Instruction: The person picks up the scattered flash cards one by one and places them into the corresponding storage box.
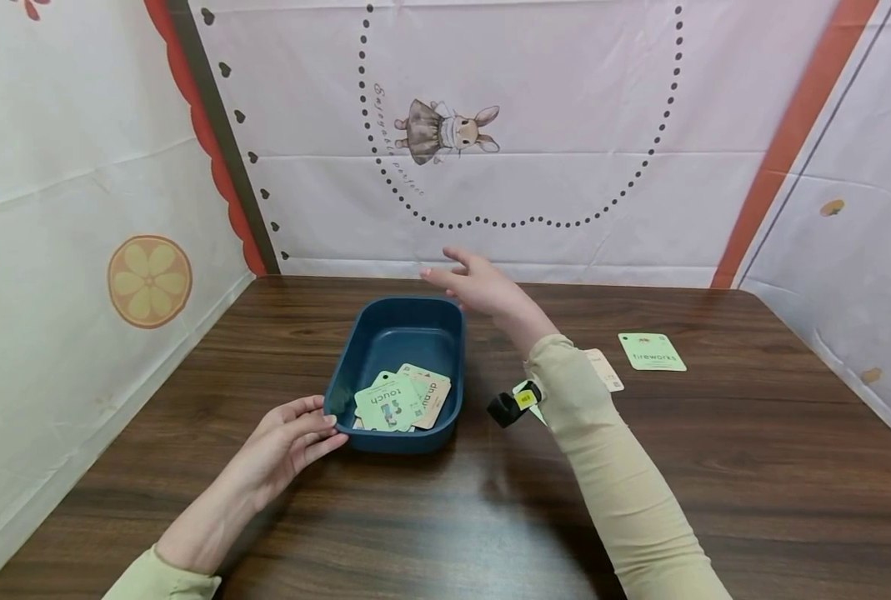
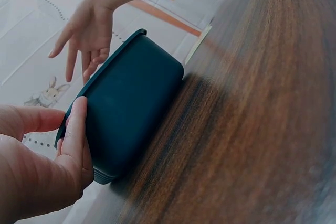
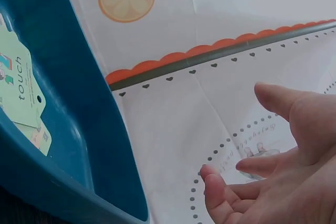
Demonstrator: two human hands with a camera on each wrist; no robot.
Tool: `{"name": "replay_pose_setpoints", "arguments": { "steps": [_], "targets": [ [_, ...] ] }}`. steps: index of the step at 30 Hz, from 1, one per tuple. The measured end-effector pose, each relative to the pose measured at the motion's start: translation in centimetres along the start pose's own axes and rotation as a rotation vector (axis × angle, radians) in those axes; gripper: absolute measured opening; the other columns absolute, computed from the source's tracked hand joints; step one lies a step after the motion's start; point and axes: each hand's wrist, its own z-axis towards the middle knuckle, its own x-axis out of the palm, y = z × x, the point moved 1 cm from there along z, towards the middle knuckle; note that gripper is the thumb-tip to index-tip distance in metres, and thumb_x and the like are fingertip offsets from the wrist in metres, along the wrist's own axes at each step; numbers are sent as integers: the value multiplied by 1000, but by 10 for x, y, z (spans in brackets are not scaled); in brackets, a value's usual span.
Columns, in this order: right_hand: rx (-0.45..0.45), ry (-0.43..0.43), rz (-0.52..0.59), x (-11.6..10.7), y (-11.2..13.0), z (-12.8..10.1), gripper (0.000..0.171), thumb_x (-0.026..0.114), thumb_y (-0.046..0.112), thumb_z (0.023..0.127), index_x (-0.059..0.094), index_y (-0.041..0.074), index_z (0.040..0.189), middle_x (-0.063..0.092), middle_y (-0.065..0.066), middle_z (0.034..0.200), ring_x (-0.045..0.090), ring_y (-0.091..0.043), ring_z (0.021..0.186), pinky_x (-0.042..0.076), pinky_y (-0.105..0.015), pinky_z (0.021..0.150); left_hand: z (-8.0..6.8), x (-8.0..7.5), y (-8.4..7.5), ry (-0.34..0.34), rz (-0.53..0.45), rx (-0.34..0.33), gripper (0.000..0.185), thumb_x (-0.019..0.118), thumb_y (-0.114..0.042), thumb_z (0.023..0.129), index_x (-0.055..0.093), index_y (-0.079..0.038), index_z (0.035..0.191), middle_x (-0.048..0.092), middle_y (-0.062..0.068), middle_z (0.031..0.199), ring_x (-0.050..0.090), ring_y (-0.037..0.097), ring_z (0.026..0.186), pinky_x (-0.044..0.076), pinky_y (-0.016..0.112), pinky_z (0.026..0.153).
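A dark blue plastic bin (image 1: pixel 403 443) stands on the wooden table, with several word cards (image 1: pixel 389 403) lying in its near end; the top green one reads "touch". My left hand (image 1: pixel 286 450) grips the bin's near left corner, and in the left wrist view the thumb and fingers pinch its rim (image 2: pixel 100 77). Above the bin's far right corner hovers my right hand (image 1: pixel 483 287), its fingers spread and holding nothing. The right wrist view shows that hand (image 3: pixel 278 166) beside the bin's wall (image 3: pixel 113 145), with the "touch" card (image 3: pixel 18 77) inside.
To the right on the table (image 1: pixel 753 467) lies a green "fireworks" card (image 1: pixel 652 352). A pinkish card (image 1: pixel 605 370) and a green one are partly hidden by the right sleeve (image 1: pixel 603 433). A black wrist camera (image 1: pixel 508 407) sits on that arm. Printed cloth (image 1: pixel 550 108) hangs around the table.
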Motion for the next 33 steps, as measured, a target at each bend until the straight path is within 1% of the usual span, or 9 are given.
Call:
{"name": "replay_pose_setpoints", "arguments": {
  "steps": [2,9,15,24,30,33],
  "targets": [
    [-9,1,20,0,0,-1,75,59,49,95,22,28,157,36,-8,159,51,-26,135,47,-49,110,0,0,0,1,0,-2,46,55,-9,98,31,4,135,59,4,111,65,10,97,58,24,94],
    [-10,3,29,-2,-1,-4,74,60,47,96,23,28,157,37,-9,158,50,-26,136,45,-49,113,1,0,0,1,3,-3,46,56,-9,98,32,4,135,59,4,111,64,10,96,58,24,94],
    [9,4,42,-6,-5,-7,73,59,46,96,23,28,157,37,-8,158,50,-26,136,47,-45,111,1,0,0,3,-3,-5,43,55,-8,98,32,3,133,59,4,110,65,9,96,58,24,93],
    [23,-3,-19,-15,-17,-9,70,56,46,98,22,27,157,39,-9,157,50,-26,135,49,-45,107,1,1,0,2,6,-3,44,54,-9,98,32,4,134,59,4,109,64,9,95,58,23,93],
    [23,2,-32,-19,-25,-12,69,56,44,99,23,28,157,38,-10,158,48,-29,138,48,-47,110,1,1,-1,-4,6,-6,46,55,-8,98,31,4,135,59,4,109,64,9,95,58,24,93],
    [21,1,-33,-21,-28,-13,68,56,42,99,24,26,157,37,-11,158,47,-31,139,47,-49,111,0,1,-1,-6,3,-8,45,54,-8,98,31,3,134,59,4,109,64,9,95,59,24,93]
  ]
}}
